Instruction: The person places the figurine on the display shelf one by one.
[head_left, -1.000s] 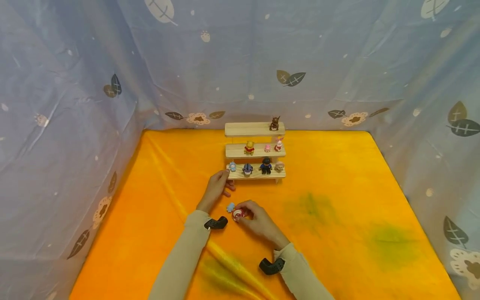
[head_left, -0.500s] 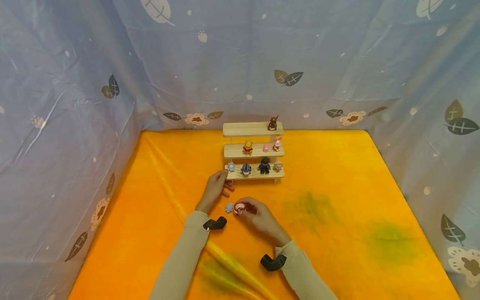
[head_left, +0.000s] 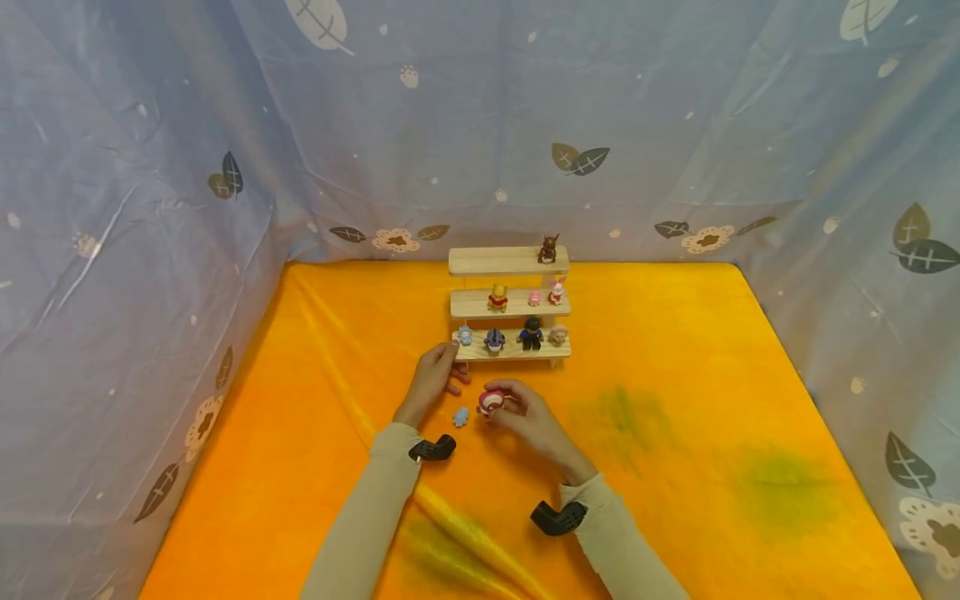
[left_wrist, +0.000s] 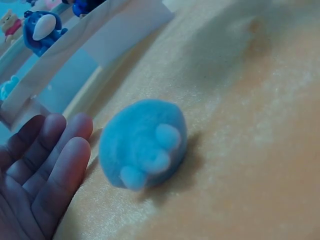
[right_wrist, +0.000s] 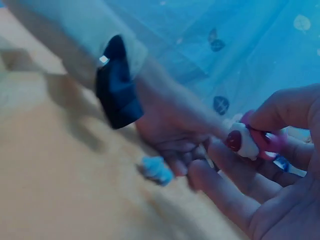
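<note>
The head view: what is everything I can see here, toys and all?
Wooden shelf: one, pale wood, three tiers, at the back of the cloth.
Shelf figures: eight; one brown on top, three on the middle tier, four on the bottom.
Pink and white figure: one, held just above the cloth.
Blue figure: one, lying on the cloth.
Orange cloth: one, covering the surface, with greenish patches.
Blue curtain: leaf and flower print, all round.
Wrist cameras: two, black.
Hands: left hand rests at the shelf's lower left corner; right hand pinches the pink and white figure.
</note>
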